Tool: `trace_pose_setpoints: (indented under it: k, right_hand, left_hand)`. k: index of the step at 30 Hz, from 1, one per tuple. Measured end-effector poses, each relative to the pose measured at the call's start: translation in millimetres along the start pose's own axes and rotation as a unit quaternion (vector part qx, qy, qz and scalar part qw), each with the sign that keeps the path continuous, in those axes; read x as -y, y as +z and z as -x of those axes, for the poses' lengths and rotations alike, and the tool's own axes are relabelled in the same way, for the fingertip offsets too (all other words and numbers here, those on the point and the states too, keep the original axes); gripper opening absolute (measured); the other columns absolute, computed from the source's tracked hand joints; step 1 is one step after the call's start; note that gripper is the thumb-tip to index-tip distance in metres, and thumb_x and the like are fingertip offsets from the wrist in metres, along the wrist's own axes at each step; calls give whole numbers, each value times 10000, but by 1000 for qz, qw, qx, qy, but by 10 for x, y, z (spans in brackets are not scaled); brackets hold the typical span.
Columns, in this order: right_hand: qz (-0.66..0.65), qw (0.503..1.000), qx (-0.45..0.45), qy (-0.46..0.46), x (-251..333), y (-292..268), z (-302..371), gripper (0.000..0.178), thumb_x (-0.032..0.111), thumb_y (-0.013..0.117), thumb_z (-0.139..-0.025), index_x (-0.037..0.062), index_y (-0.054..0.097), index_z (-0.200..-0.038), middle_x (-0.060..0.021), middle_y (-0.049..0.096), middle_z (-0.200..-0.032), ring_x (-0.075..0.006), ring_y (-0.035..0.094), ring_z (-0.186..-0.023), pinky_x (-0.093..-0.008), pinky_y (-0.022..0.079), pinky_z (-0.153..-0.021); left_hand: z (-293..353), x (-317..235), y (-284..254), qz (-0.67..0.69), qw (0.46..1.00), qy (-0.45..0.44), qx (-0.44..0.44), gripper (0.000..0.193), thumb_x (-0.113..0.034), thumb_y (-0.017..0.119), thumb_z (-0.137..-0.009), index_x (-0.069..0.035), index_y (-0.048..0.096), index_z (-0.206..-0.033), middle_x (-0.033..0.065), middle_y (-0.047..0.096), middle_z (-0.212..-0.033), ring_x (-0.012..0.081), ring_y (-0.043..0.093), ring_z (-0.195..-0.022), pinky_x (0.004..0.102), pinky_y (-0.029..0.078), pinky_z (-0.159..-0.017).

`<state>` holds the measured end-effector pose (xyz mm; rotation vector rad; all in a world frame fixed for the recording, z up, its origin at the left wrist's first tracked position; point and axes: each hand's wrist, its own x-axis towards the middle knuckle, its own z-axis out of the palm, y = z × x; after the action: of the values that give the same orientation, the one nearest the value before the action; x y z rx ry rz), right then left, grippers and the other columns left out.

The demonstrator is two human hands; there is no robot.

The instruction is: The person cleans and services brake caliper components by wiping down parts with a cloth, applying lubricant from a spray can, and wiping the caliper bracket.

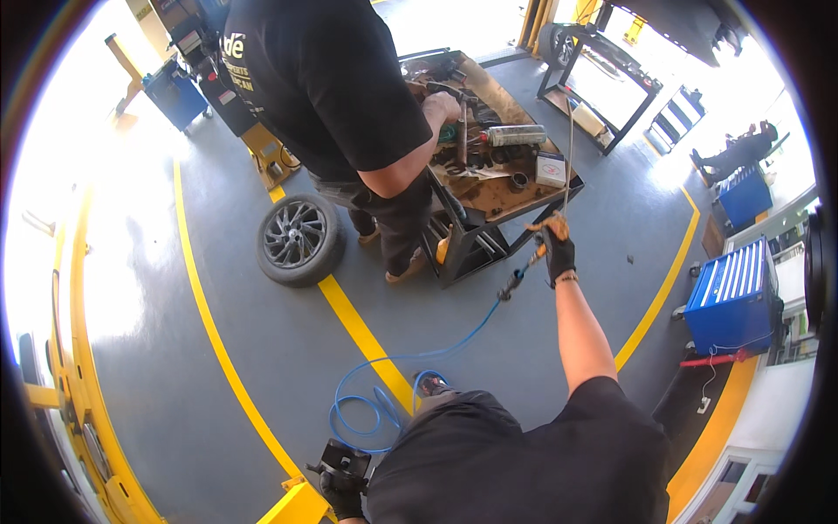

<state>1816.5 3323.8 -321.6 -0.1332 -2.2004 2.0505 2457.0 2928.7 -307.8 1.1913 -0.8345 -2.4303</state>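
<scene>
My right hand (559,252), in a black glove, is stretched forward and closed on an air blow gun (550,226) with an orange-brown body and a long thin nozzle pointing away from me. A blue air hose (471,336) with a dark coupling runs from it down to loose coils on the floor. Low at the left, my left hand (341,494), also black-gloved, is closed on a dark, blocky part (344,458); its exact kind is unclear. A work cart (497,210) stands ahead, carrying a spray can (516,134), a small white box (550,169) and several dark parts.
A co-worker (332,96) stands at the cart's left, one hand over its top. A wheel (301,237) lies behind them. Blue tool cabinet (733,293) stands at right; yellow lift parts (297,505) are beside my left hand. Another person (742,150) is far right.
</scene>
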Motion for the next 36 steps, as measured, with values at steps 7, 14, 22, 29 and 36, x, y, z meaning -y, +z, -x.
trace_pose_setpoints:
  k: [7,14,22,29,36]
  right_hand:
    - [101,992,-70,3,-201,639,-465,285,193,750,-902,10,701,-1115,-24,706,-1008,-98,632,-884,-275,505,-752]
    - [120,987,-100,25,-1314,241,-536,270,201,696,-917,73,705,-1155,-140,725,-1104,-291,682,-998,-382,515,-896]
    - [675,697,235,-56,-1906,77,-576,368,318,450,-1012,123,637,-1261,-188,678,-1186,-396,640,-1071,-520,504,-944]
    - [607,382,686,-124,-2680,2014,2557,573,502,506,-928,135,617,-1355,-155,587,-1398,-338,535,-1319,-440,382,-1136]
    - [126,314,720,-606,1342,5047,7265,537,447,502,-980,51,563,-1338,-210,529,-1405,-374,473,-1329,-482,376,-1112]
  left_hand:
    - [197,138,435,33,996,29,-82,523,-410,491,-972,-69,531,-1366,146,571,-1335,300,571,-1209,470,489,-1025]
    - [451,279,397,58,988,56,-134,525,-407,502,-964,-65,522,-1361,145,583,-1314,297,587,-1186,473,504,-994]
    - [656,640,-213,109,972,114,-172,528,-404,513,-954,-61,512,-1355,144,596,-1291,293,606,-1160,477,521,-960]
    - [1032,1553,-1771,-51,881,253,-397,258,-215,648,-913,0,625,-1052,70,685,-921,194,684,-827,351,571,-766]
    - [1524,1456,-1668,-435,610,414,-516,275,-322,532,-937,-91,667,-877,135,675,-855,284,715,-922,383,531,-553]
